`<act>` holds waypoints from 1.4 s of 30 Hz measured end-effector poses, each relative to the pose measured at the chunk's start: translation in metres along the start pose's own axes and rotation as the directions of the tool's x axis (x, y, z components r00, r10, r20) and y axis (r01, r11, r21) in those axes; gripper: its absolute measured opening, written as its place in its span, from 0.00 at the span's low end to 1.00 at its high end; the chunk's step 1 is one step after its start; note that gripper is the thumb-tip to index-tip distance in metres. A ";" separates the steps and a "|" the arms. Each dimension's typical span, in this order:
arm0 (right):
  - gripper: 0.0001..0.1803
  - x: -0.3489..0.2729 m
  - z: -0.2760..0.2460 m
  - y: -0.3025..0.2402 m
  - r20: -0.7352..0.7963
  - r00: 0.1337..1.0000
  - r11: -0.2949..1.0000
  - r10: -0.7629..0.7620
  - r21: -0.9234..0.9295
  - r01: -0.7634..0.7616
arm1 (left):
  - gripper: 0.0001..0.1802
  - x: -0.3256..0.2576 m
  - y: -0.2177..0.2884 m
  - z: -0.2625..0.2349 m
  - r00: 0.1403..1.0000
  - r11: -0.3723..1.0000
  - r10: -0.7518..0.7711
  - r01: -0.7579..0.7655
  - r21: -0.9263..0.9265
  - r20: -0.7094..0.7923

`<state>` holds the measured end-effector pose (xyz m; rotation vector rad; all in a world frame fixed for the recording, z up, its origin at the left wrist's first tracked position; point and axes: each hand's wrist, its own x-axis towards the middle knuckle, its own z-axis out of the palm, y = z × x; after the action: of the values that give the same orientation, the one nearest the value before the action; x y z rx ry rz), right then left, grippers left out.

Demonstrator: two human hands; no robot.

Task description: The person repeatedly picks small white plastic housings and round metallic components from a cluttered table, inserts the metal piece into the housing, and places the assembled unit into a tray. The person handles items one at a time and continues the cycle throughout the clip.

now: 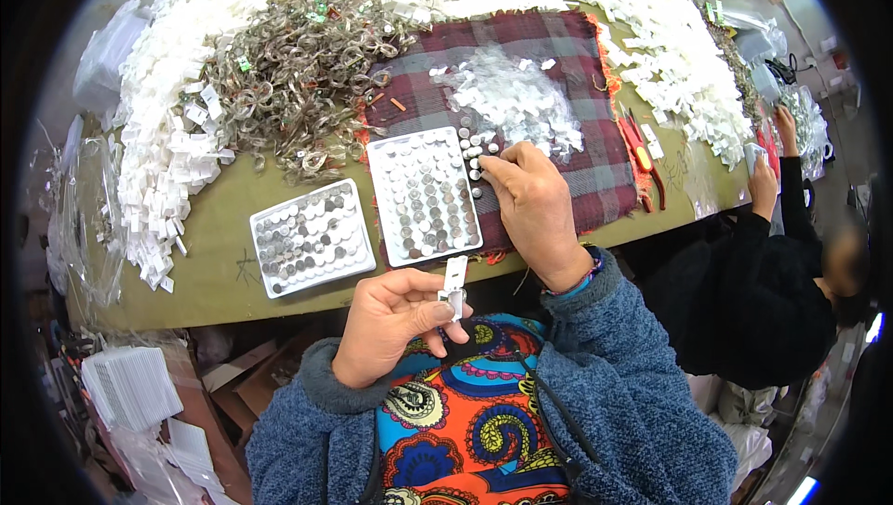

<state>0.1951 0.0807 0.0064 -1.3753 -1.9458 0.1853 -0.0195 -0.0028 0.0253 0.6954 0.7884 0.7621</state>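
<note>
My left hand [395, 319] grips a small white plastic case [455, 289] with its lid flipped up, above my lap at the table's front edge. My right hand [535, 203] reaches to the cloth, its thumb and forefinger pinched on a button cell, mostly hidden by the fingertips. Several loose button cells [477, 141] lie around those fingertips. Just left of them is a white tray [377, 203] holding rows of round silver and white cells. A second white tray [265, 274], also filled with cells, sits tilted farther left.
A plaid cloth [409, 86] bears a heap of small clear pieces [516, 100]. Coiled strips [298, 68] and white plastic parts [177, 161] pile up around it. Red-yellow pliers [639, 147] lie at the right. A co-worker in black [758, 291] sits beyond them.
</note>
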 end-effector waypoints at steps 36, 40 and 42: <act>0.07 -0.049 -0.050 -0.108 0.232 0.955 0.864 -0.183 0.502 0.044 | 0.14 -0.044 -0.028 0.002 0.962 0.872 0.270 -0.263 -0.412 -0.043; 0.07 -0.053 -0.054 -0.118 0.217 0.944 0.870 -0.248 0.478 0.119 | 0.15 -0.048 -0.032 0.004 0.965 0.885 0.261 -0.254 -0.390 -0.034; 0.07 -0.053 -0.055 -0.120 0.197 0.929 0.871 -0.314 0.449 0.200 | 0.15 -0.049 -0.034 0.003 0.966 0.884 0.256 -0.244 -0.400 -0.024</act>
<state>0.1468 -0.0308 0.0809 -0.8249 -2.1252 0.6513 -0.0294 -0.0610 0.0180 0.4378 0.4946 1.1095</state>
